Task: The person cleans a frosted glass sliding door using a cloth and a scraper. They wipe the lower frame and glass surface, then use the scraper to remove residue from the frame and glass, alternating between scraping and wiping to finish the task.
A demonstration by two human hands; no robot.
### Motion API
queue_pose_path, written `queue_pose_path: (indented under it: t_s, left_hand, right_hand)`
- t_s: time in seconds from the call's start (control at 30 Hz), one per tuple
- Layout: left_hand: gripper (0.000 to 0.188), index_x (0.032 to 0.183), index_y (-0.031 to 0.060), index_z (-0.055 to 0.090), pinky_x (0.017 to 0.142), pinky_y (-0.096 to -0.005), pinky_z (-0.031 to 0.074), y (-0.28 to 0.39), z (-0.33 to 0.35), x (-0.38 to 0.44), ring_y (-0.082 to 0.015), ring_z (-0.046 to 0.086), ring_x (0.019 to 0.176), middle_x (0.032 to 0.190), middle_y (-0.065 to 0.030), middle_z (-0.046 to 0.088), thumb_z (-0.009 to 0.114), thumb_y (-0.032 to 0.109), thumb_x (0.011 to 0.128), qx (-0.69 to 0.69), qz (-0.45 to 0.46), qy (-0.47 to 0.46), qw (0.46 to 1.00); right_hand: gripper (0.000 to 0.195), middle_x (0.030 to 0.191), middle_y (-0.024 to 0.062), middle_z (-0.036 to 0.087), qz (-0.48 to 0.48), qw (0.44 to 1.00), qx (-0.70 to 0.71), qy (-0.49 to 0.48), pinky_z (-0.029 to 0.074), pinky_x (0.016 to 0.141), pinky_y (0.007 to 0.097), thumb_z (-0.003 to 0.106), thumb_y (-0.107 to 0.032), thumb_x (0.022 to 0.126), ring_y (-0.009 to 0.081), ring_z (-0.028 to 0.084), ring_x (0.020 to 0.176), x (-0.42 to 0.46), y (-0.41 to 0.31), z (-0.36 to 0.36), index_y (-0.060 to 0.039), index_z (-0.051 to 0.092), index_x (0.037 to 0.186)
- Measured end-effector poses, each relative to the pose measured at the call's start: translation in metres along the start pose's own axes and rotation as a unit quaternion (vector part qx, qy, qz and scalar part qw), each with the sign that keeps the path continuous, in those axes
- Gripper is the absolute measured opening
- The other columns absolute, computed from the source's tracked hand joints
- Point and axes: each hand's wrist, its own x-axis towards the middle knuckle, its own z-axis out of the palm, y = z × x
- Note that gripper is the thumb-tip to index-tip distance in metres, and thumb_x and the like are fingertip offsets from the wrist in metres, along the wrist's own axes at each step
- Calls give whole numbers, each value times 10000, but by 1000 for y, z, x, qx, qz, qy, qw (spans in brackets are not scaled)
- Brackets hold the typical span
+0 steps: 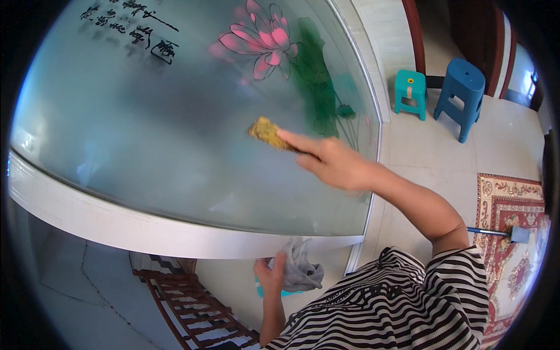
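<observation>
A frosted glass panel (188, 175), painted with a pink lotus (267, 39), green leaves and black brush writing, fills the view before me. My right hand (339, 164) reaches across it, slightly blurred, gripping a rough yellow scrubbing pad (267, 131) with a dark edge. The pad is over the middle of the glass; I cannot tell whether it touches. Lower down, my left hand (271, 273) holds a crumpled grey cloth (302, 267) next to the panel's white bottom frame (192, 236).
Turquoise (410, 87) and blue (463, 87) plastic stools stand at upper right. Below them are a patterned rug (503, 262) and a blue-handled tool (518, 234). A wooden stair railing (192, 302) is at lower left. Something turquoise (292, 293) lies beneath the cloth, mostly hidden.
</observation>
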Motion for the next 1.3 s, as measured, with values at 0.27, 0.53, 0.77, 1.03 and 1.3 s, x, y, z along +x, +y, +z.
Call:
queue_pose_path:
  t_s: [0.27,0.53,0.77,1.03,1.3]
  left_hand:
    - [364,1106,-63,631,865,-325,494,-3,-5,2,-185,642,937,1034,-130,688,732,169,844,22,-8,-1,1000]
    - [360,1101,-68,638,859,-324,508,-8,-7,-4,-183,656,934,1014,-135,699,754,139,830,3,-33,5,999]
    - [331,1079,-62,643,838,-315,512,-12,-5,-5,-178,664,913,985,-133,709,745,140,836,8,-25,1,1000]
    - [333,1108,-60,632,855,-316,498,-6,-2,-3,-159,645,926,1025,-122,698,715,128,846,34,-31,1,999]
    - [399,1107,-62,640,850,-335,517,-3,-7,-2,-205,671,940,1009,-152,711,760,195,828,69,-23,9,997]
  right_hand:
    - [613,826,210,637,-61,994,-84,-30,478,609,438,491,-98,964,376,601,646,-8,-33,26,-169,268,1530]
    - [661,747,181,610,-150,982,-113,18,442,575,455,533,-62,925,405,565,642,14,-99,32,-93,250,1521]
    - [629,707,168,608,-124,983,-138,3,429,532,457,551,-83,915,381,568,599,-12,-95,46,-101,313,1496]
    - [617,727,178,617,-120,976,-181,14,431,539,470,538,-105,929,386,569,592,-2,-91,35,-145,311,1501]
    - [603,721,199,610,-118,983,-125,61,462,580,472,494,-123,947,402,576,586,45,-102,-4,-169,289,1513]
